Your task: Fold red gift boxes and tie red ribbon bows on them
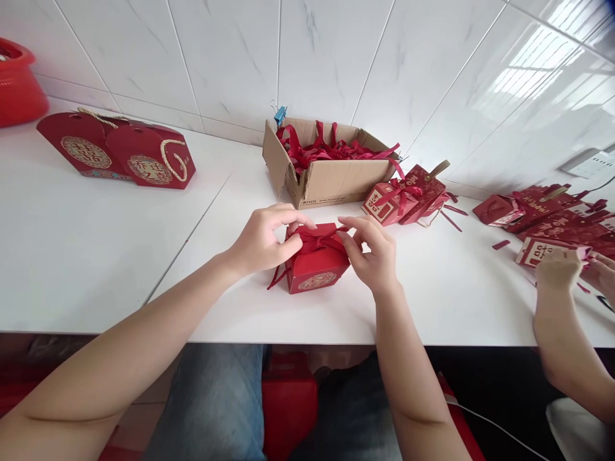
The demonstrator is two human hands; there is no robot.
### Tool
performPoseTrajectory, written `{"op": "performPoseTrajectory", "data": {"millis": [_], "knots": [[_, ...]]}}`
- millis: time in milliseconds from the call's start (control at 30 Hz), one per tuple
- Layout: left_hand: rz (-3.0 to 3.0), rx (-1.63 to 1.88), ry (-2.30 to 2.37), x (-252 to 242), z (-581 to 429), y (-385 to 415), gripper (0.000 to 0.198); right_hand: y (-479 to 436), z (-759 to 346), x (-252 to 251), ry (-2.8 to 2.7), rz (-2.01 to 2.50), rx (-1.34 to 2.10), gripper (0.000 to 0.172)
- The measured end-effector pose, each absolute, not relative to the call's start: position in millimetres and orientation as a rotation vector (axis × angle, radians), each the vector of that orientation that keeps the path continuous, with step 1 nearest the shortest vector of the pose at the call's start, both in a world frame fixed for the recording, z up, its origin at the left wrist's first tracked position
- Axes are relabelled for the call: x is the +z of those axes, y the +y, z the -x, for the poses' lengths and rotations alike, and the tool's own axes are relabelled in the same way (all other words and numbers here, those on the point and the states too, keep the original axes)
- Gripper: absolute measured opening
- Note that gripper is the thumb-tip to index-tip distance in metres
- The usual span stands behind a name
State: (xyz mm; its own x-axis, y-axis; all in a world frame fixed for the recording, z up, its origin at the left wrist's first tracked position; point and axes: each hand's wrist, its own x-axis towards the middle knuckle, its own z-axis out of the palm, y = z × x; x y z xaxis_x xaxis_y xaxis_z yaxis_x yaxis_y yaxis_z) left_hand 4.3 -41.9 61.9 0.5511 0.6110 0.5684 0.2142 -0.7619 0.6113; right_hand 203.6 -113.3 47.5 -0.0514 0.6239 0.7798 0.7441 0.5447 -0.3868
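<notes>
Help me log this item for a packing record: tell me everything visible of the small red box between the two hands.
The small red box looks like card, with a round gold emblem on its front. It stands upright on the white table, near the front edge. A red ribbon crosses its top, a tail trailing at its left. The left hand and right hand pinch the ribbon from either side.

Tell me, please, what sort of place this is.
Probably a small gift-packing workshop: a cardboard box of red ribbons on a white table, the left hand and right hand pinching the ribbon on a red gift box, more such boxes beside another person's hands.
</notes>
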Motion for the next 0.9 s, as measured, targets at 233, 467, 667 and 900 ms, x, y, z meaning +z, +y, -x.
{"op": "performPoseTrajectory", "data": {"millis": [233,467,667,900], "knots": [[-2.359,0.936,0.708,64.3,-10.4,-34.4,0.026,-114.8,-196.1,65.1,-1.809,1.191,-0.172,0.016],[-2.406,0.969,0.593,65.8,-23.5,-33.8,0.017,-124.1,-189.6,73.0,-1.765,1.343,-0.109,0.016],[-2.377,1.107,0.595,58.8,-25.1,-36.1,0.016,-142.7,-176.9,63.5,-1.467,1.503,0.096,0.019],[-2.413,1.171,0.646,56.4,-26.2,-33.7,0.018,-142.4,-170.5,57.7,-1.663,1.474,0.081,0.014]]}}
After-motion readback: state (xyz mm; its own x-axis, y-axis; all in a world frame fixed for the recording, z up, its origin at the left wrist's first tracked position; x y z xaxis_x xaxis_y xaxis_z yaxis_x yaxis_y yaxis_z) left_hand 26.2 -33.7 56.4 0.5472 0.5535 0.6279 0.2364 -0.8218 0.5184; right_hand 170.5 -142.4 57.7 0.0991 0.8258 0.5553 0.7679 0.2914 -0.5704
